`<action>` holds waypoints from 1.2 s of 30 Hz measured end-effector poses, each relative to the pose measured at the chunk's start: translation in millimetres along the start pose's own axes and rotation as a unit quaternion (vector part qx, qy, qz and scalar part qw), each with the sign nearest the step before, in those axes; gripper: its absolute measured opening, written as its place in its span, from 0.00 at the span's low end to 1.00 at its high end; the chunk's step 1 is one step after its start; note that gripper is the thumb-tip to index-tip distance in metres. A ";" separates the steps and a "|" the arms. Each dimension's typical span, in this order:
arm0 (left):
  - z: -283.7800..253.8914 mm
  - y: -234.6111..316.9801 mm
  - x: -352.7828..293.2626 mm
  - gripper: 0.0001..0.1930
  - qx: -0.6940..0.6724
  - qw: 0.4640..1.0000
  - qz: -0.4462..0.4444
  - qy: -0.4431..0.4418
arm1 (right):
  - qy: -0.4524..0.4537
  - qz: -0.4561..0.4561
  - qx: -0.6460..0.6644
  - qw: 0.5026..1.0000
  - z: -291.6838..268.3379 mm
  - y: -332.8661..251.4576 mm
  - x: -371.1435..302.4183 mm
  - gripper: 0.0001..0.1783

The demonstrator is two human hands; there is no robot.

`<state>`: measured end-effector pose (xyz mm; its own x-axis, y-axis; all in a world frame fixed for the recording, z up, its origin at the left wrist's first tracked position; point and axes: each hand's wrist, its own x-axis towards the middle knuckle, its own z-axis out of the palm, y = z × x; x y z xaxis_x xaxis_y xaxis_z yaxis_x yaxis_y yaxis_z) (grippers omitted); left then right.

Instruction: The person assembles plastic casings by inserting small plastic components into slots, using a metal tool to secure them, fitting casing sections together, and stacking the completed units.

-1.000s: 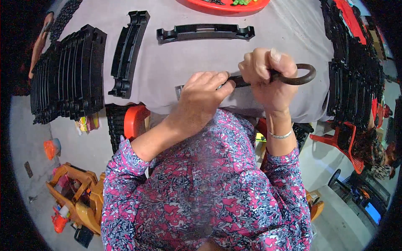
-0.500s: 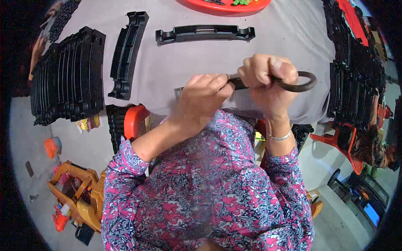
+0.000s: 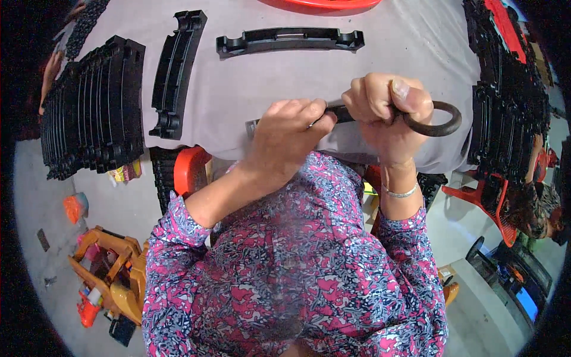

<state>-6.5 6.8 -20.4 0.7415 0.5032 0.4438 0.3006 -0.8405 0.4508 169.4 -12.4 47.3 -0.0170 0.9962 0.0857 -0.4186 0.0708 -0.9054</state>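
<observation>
My right hand [image 3: 394, 113] is closed around a dark tool with a thick ring-shaped handle [image 3: 437, 122]; the ring sticks out to the right of the fist, and the working end is hidden. My left hand [image 3: 291, 134] is wrapped round a narrow black plastic part [image 3: 342, 113], part of which shows between the two hands. A greyish end pokes out left of the left fingers. Both hands are held above the table's near edge. Beyond them a curved black plastic bar [image 3: 291, 40] lies crosswise, and another black bar [image 3: 178, 74] lies lengthwise to the left.
Several black bars stand packed in a row [image 3: 95, 104] at the table's left. More black parts [image 3: 505, 113] are piled at the right edge. A red basin [image 3: 324, 6] sits at the far side of the grey cloth [image 3: 410, 47]. A red chair [image 3: 485, 205] stands at right.
My right fist and the ring handle have shifted slightly right, widening the gap from my left hand. The view has tilted a little, so the basin shows less.
</observation>
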 end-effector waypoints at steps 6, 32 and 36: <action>-2.4 4.3 2.5 0.14 0.014 1.000 -0.009 -0.011 | 0.003 -0.028 -0.098 0.995 -0.7 4.5 -3.1 0.25; 0.5 5.9 5.4 0.12 0.038 0.998 -0.020 0.037 | -0.037 -0.043 0.222 0.973 -44.2 19.4 3.0 0.30; -0.7 7.0 6.8 0.12 0.038 0.998 -0.025 0.036 | -0.056 -0.043 0.222 0.973 -44.5 19.9 4.1 0.29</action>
<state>0.2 4.5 -13.7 0.6803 0.5563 0.4773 0.3837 -0.8251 0.4147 201.4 -4.6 11.1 -0.0530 0.9738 0.2211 -0.7730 0.1002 -0.6265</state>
